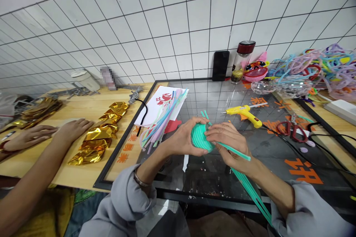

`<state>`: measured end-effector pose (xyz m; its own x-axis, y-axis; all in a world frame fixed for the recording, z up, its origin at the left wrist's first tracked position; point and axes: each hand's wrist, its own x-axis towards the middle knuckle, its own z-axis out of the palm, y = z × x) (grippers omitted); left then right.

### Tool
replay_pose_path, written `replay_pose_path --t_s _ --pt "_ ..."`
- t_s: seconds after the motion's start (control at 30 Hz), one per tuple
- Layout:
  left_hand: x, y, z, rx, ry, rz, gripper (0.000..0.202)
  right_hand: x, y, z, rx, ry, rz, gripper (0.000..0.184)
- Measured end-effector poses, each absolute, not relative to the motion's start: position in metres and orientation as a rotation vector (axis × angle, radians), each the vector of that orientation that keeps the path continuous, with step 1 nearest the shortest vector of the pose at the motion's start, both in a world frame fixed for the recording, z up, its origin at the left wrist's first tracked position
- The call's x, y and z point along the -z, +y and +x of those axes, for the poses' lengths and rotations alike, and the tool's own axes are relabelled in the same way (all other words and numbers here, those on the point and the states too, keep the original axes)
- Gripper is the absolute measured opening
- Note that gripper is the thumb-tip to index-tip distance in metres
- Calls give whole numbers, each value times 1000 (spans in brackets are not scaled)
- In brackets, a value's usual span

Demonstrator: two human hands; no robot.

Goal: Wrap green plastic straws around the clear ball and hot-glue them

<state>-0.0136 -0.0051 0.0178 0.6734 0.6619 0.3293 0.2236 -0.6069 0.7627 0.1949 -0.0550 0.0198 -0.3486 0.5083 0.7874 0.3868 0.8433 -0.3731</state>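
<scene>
Curling half-closed, both hands (183,139) (232,144) hold a rounded green coil (199,137).

The left forearm (154,158) slants far and right, the right forearm (274,186) far and left. The left hand (182,137) is cupped in a grip, opening rightward; the right hand (232,143) sits just beside it, fingers (222,132) bent and bunched, pointing left.

Loose grey rolled-up sleeves (126,189), thin metallic bangle (142,179) around left forearm (156,157).
</scene>
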Motion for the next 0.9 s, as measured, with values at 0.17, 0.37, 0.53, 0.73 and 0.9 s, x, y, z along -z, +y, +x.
replay_pose_path --t_s 0.17,0.37,0.53,0.73,0.9 --pt "-18 -4 -14 -798 637 2166 73 -20 -55 195 -165 -1972 -666 24" --pt "-13 0 -17 -794 589 2209 89 -20 -55 194 -188 -1966 -674 22" --pt "-12 0 -17 -802 590 2221 87 -19 -55 195 -191 -1968 -666 22" --pt "-12 -2 -13 -879 624 2213 75 -17 -55 193 -174 -1959 -665 24" --pt "-12 -3 -12 -911 705 2062 74 -19 -56 194 -212 -1874 -734 38"
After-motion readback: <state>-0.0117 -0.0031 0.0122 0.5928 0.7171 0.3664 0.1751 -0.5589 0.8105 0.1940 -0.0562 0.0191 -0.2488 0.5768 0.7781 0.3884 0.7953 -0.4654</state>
